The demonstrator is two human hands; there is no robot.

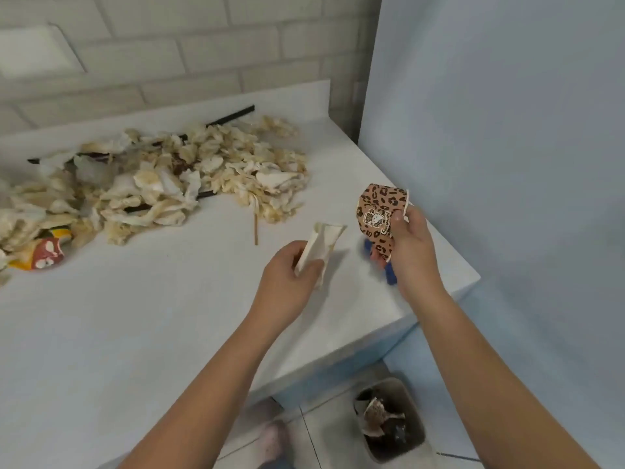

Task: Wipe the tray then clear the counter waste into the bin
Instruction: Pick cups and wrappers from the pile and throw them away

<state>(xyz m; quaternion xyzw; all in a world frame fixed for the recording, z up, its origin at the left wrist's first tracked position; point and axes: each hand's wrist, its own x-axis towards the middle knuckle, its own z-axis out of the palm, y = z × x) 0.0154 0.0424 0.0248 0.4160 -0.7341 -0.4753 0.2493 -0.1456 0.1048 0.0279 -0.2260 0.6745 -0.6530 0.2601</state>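
Observation:
A big heap of crumpled, stained paper waste (pixel 176 177) covers the back left of the white counter (pixel 135 316), lying over a black tray (pixel 236 114) whose edges show at the back. My left hand (pixel 287 275) holds a folded white paper piece (pixel 321 245) above the counter. My right hand (pixel 409 245) grips a leopard-print face mask (pixel 378 211) together with a blue item (pixel 390 277) near the counter's right corner. On the floor below the corner stands a grey bin (pixel 416 418) holding some waste.
A red and yellow wrapper (pixel 44 253) lies at the heap's left front. A thin wooden stick (pixel 256 228) sits in front of the heap. A pale blue wall (pixel 507 130) rises on the right, white tiles (pixel 169 45) behind. A foot (pixel 274 441) shows on the floor.

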